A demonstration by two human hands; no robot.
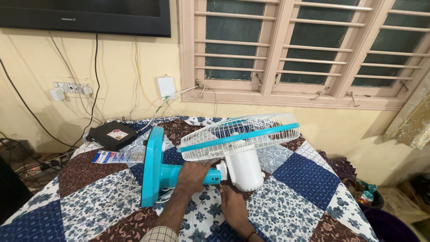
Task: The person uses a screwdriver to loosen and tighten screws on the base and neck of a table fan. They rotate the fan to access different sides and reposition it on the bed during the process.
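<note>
A turquoise and white table fan lies on its side on a patchwork quilt (291, 197). Its round turquoise base (152, 166) stands on edge at the left. The white wire cage (239, 134) with a turquoise rim tilts up at the right, above the white motor housing (245, 170). My left hand (191, 177) is wrapped around the turquoise stem. My right hand (232, 204) pinches a small thin tool at the joint between the stem and the motor housing; the tool is too small to tell its kind.
A black box (112, 134) and a flat blue packet (117, 157) lie at the quilt's far left. Cables hang along the yellow wall under a switch panel (71, 88). A barred window (304, 49) is behind. Clutter and a dark tub (394, 226) sit at the right.
</note>
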